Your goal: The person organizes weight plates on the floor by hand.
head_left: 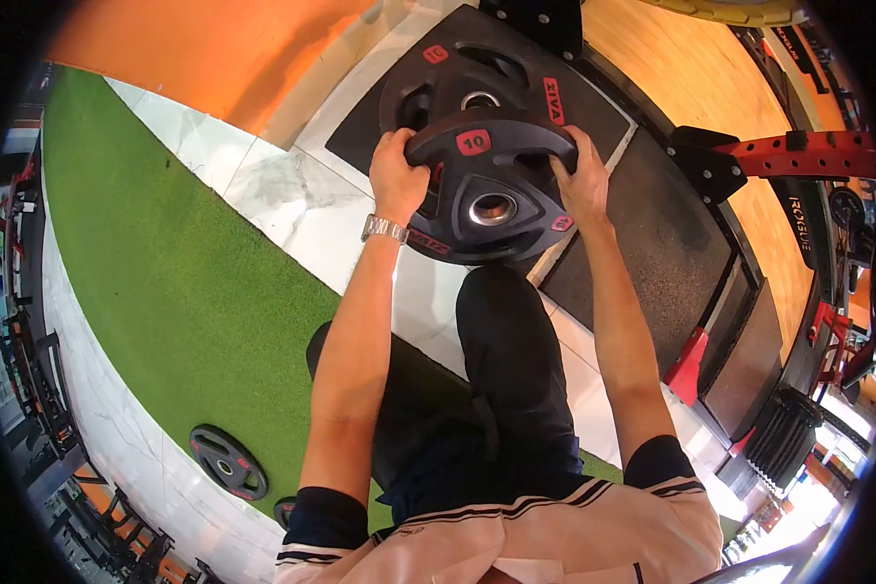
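Observation:
Both my hands grip a black weight plate [472, 173] marked 10 in red, with a metal-ringed hole in its middle. My left hand [396, 175], a metal watch at its wrist, is closed round the plate's left grip opening. On the other side my right hand [582, 178] is wrapped round the right grip, its thumb on the near face. The held plate tilts toward me. Behind it, partly covered, a second black weight plate [501, 66] with red ZIVA lettering lies over a dark rubber mat [355, 131].
A red perforated rack beam [798, 154] juts in at the right, above wooden flooring [652, 49]. Green turf [195, 253] runs along the left beside white marble tiles [282, 200]. Another weight plate [229, 461] lies at lower left. An orange panel [204, 58] stands at upper left.

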Tool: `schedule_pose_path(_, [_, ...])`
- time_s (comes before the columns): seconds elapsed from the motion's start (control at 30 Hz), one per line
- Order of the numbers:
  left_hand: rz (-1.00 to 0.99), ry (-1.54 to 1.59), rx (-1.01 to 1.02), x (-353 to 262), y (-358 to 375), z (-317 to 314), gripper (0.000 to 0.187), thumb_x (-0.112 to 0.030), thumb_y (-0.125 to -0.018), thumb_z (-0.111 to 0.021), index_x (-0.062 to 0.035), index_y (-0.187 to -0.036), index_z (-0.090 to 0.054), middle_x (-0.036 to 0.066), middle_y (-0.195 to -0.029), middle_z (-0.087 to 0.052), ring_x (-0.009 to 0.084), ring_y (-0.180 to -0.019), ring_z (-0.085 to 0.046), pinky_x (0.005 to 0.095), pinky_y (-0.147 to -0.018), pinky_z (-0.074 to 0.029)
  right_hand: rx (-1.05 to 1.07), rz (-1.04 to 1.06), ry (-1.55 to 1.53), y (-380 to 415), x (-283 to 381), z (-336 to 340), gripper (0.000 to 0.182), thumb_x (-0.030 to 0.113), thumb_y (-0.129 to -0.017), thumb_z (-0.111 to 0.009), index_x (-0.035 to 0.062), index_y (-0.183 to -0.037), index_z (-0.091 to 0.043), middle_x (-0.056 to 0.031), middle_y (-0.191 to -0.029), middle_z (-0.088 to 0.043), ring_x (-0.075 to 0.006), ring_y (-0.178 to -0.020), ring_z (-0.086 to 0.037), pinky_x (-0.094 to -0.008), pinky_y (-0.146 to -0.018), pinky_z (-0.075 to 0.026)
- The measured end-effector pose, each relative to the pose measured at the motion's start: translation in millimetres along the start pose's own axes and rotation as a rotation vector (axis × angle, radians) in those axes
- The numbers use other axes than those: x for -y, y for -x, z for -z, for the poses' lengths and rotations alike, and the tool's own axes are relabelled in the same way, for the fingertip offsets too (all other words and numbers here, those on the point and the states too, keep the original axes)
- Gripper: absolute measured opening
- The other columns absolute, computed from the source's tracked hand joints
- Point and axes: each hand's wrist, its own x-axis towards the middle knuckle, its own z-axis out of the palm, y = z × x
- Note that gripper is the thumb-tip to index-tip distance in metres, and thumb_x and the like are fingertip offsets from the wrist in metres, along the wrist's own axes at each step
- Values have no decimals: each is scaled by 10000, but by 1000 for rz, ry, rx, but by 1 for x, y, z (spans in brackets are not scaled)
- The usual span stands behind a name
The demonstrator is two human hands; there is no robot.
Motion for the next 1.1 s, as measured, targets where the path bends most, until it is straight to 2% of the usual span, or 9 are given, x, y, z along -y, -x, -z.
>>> schedule_pose_path(0.17, [-8,79,-37,4,2,-4,442,71,-674,-725,-19,-1094,-621,131,-990,-642,331,-954,-647,396,-870,-506,-31,29,27,1,-6,-6,552,40,-820,-784,69,-1318,-548,-200,-1241,-647,-414,-1135,-642,-451,-939,-532])
schedule_pose_path(0.37, [-65,219,-76,22,18,3,610,-91,-746,-880,-47,-1260,-554,89,-1125,-592,233,-1069,-588,367,-907,-495,-23,55,-51,-3,-4,-3,536,79,-822,-794,68,-1304,-560,-209,-1235,-649,-411,-1119,-648,-443,-948,-528])
schedule_pose_path(0.53, [372,627,-105,71,102,-10,681,-209,-816,-889,-37,-1335,-481,72,-1198,-569,196,-1124,-542,360,-957,-481,108,103,-298,-16,3,10,612,188,-822,-831,78,-1355,-551,-186,-1172,-674,-370,-1097,-674,-428,-945,-528])
schedule_pose_path(0.57, [526,758,-94,66,116,-13,649,-195,-800,-899,-27,-1282,-498,61,-1153,-578,190,-1071,-548,345,-1001,-457,118,112,-323,-23,11,13,618,221,-816,-841,86,-1352,-564,-174,-1155,-679,-355,-1099,-676,-427,-943,-528])
schedule_pose_path(0.67, [646,977,110,77,147,-39,695,-204,-869,-848,-22,-1422,-469,97,-1356,-584,207,-1251,-536,353,-1078,-425,160,175,-325,-51,49,14,641,344,-796,-859,106,-1334,-603,-136,-1115,-690,-313,-1103,-676,-425,-933,-530])
schedule_pose_path(0.77, [676,1069,81,75,161,-62,614,-187,-941,-776,-28,-1457,-483,61,-1352,-607,185,-1223,-575,355,-1044,-469,214,344,-125,-69,80,-2,656,520,-768,-837,137,-1271,-663,-85,-1098,-695,-279,-1091,-671,-419,-921,-534])
schedule_pose_path(0.83, [716,961,206,85,174,-73,565,-183,-963,-750,-26,-1441,-494,65,-1354,-605,184,-1209,-590,344,-1012,-492,184,459,186,-69,85,-15,658,667,-722,-789,177,-1158,-734,-26,-1051,-709,-259,-998,-690,-403,-858,-562])
schedule_pose_path(0.9, [807,1042,223,87,183,-81,460,-172,-984,-721,-22,-1380,-541,67,-1296,-640,179,-1105,-639,341,-941,-533,173,396,197,-67,82,-18,639,674,-702,-798,182,-1108,-753,-17,-1012,-713,-248,-955,-700,-398,-818,-576])
schedule_pose_path(1.1, [716,977,144,87,184,-82,346,-176,-977,-732,-12,-1254,-603,57,-1126,-703,165,-983,-664,345,-868,-557,133,342,174,-65,73,-21,577,586,-695,-855,146,-1057,-766,-29,-1016,-727,-247,-964,-708,-386,-790,-579])
